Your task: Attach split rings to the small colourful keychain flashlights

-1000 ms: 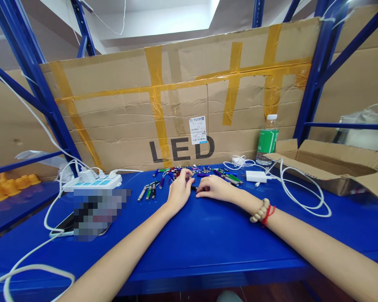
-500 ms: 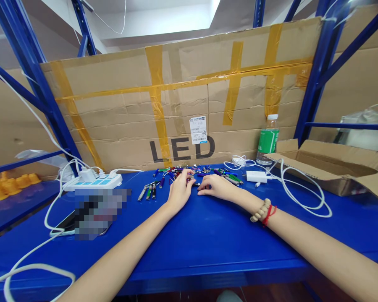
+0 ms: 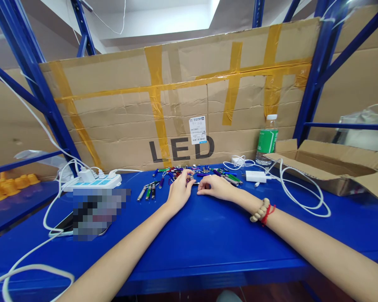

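Observation:
My left hand [image 3: 179,188] is closed, its thumb and fingers pinched around the end of a small dark pen-like tube [image 3: 195,183]. From the other side my right hand [image 3: 216,187] is closed on the same tube with bent fingers, low over the table. Most of the tube is hidden by the fingers. Behind both hands lies a loose pile of coloured metal tubes [image 3: 204,171], purple, green, red and silver, some with small metal clips. To the left of my left hand, several tubes [image 3: 148,192] in silver, green and black lie side by side.
A blue table [image 3: 195,239] carries a white power strip [image 3: 105,183] and a pixelated flat object [image 3: 94,214] on the left. On the right are a white adapter [image 3: 255,176] with looping cable, a green-labelled bottle [image 3: 267,140] and an open cardboard box [image 3: 337,184]. A cardboard sheet [image 3: 119,121] stands behind.
Almost nothing differs. Both hands stay in the same place with the tube between them; the view has shifted very slightly.

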Action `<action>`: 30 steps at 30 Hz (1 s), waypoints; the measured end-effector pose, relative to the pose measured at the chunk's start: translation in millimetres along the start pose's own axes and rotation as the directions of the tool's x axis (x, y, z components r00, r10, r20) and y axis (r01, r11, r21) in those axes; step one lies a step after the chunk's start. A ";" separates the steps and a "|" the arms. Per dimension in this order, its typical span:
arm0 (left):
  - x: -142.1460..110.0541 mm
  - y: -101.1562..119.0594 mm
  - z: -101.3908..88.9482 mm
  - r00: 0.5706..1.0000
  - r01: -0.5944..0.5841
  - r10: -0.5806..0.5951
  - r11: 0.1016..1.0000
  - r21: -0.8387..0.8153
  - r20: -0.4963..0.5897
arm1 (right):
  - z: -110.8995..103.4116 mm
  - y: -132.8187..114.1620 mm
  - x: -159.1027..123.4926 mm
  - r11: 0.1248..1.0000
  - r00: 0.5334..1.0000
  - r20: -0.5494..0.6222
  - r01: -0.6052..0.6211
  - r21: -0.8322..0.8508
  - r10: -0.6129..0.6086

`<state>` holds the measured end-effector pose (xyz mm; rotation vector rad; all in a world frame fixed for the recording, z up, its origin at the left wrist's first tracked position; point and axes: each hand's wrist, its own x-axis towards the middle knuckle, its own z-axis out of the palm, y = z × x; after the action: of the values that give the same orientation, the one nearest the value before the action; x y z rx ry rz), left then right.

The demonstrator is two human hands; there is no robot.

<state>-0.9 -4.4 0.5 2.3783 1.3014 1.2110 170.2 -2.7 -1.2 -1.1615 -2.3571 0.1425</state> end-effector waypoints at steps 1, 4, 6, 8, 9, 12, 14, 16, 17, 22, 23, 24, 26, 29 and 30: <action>-0.1 0.1 0.1 1.000 -0.007 0.007 1.000 -0.001 0.004 | -0.5 -1.0 -0.2 1.000 1.000 -0.005 0.024 -0.017 -0.024; -0.6 0.4 0.3 0.999 -0.040 0.040 0.999 -0.006 0.019 | -2.1 -5.3 -0.4 0.995 0.992 -0.088 0.084 -0.062 -0.090; -0.9 0.7 0.4 0.998 -0.054 0.054 0.998 -0.015 0.025 | -2.5 -8.3 0.1 0.994 0.980 -0.178 0.083 -0.065 -0.094; -1.1 0.9 0.5 0.998 -0.057 0.057 0.998 -0.028 0.022 | -2.1 -10.3 0.9 0.998 0.966 -0.249 0.060 -0.030 -0.065; -1.1 0.9 0.5 0.998 -0.057 0.058 0.998 -0.035 0.018 | -1.7 -10.6 1.3 0.999 0.963 -0.267 0.047 -0.001 -0.046; -1.0 0.7 0.7 0.998 -0.063 0.063 0.997 -0.046 0.013 | -0.2 -9.3 2.2 0.997 0.962 -0.273 0.026 0.072 -0.005; -0.9 0.6 0.7 0.998 -0.058 0.059 0.997 -0.044 0.013 | 0.1 -7.5 2.6 0.996 0.962 -0.273 0.019 0.085 0.005; -0.9 0.7 0.3 0.999 -0.048 0.049 0.998 -0.039 0.015 | -0.2 -6.6 2.9 0.996 0.955 -0.298 0.012 0.093 0.016; -0.8 0.8 0.0 0.999 -0.043 0.043 0.998 -0.035 0.016 | -0.4 -6.8 3.1 0.994 0.945 -0.326 0.007 0.107 0.029; -1.4 3.0 -1.9 0.994 -0.099 0.100 0.995 -0.010 0.052 | -0.1 -15.6 4.9 0.943 0.875 -0.459 0.007 0.332 0.155; -1.6 3.5 -2.2 0.991 -0.120 0.120 0.993 -0.006 0.064 | 0.4 -18.0 5.2 0.930 0.880 -0.446 0.010 0.367 0.166; -1.8 3.9 -2.4 0.988 -0.137 0.137 0.991 -0.002 0.076 | 1.0 -20.2 5.5 0.921 0.890 -0.424 0.010 0.390 0.170; -2.1 4.3 -2.6 0.984 -0.152 0.150 0.988 0.008 0.096 | 2.0 -23.5 5.9 0.913 0.908 -0.382 0.000 0.408 0.170; -2.3 4.1 -2.6 0.982 -0.158 0.156 0.987 0.007 0.105 | 1.7 -24.9 6.1 0.907 0.912 -0.366 -0.016 0.420 0.185; -2.4 3.9 -2.5 0.983 -0.156 0.155 0.988 0.002 0.099 | 1.2 -24.6 6.2 0.906 0.908 -0.371 -0.021 0.423 0.194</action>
<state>-0.9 -9.1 2.7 2.5523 1.1133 1.1114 148.9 -13.3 7.7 -0.9989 -1.7843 0.3799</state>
